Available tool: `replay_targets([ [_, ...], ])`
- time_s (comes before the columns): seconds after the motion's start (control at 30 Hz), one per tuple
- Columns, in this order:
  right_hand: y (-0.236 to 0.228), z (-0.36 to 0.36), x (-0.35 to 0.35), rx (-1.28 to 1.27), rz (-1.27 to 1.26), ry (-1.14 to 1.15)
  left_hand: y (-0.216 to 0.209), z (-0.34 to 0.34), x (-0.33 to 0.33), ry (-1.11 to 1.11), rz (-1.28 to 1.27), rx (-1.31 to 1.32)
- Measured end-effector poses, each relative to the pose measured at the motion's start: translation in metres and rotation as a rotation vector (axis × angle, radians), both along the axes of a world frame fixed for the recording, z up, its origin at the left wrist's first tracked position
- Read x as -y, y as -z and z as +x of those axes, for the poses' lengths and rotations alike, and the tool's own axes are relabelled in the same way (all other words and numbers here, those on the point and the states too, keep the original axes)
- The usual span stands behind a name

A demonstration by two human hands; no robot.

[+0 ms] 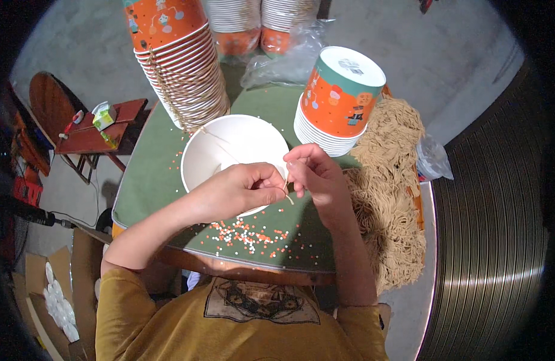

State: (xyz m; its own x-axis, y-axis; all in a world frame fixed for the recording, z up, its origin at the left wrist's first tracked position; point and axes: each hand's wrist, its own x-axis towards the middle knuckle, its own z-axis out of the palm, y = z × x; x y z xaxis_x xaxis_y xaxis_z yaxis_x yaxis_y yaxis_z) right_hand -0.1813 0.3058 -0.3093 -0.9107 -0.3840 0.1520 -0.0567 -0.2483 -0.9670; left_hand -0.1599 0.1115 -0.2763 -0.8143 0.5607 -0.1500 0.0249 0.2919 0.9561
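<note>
Both my hands meet over a white paper bucket that lies with its mouth toward me on the green tabletop. A thin tan cord is pinched between the thumb and fingers of my left hand, its short end sticking out below. My right hand is closed on the same cord just beside it, at the bucket's right rim. From the bucket's far edge the cord runs toward the left stack of nested buckets, which has cord strung down its side. My left hand and wrist hide part of the bucket.
Another upside-down bucket stack stands at the back right. Beside it hangs a thick bundle of tan cords along the table's right edge. Small orange and white dots litter the green cloth. Clear plastic wrapping lies behind.
</note>
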Motion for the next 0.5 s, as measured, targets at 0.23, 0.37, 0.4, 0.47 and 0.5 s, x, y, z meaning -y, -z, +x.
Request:
replay_targets([
  [0.23,0.016,0.007,-0.007,-0.049,0.011,0.118,-0.004,-0.006,0.002,-0.072,0.048,0.064],
  [0.37,0.012,0.029,-0.003,-0.313,0.298,0.275,-0.003,-0.007,0.002,-0.062,0.069,0.083],
  [0.4,0.006,0.033,0.000,-0.399,0.396,0.312,-0.002,-0.008,0.002,-0.067,0.070,0.072],
  [0.47,0.003,0.034,0.004,-0.466,0.450,0.360,-0.003,-0.007,0.002,-0.068,0.073,0.084],
  [0.5,0.003,0.034,0.006,-0.534,0.503,0.410,-0.003,-0.007,0.002,-0.068,0.076,0.094],
])
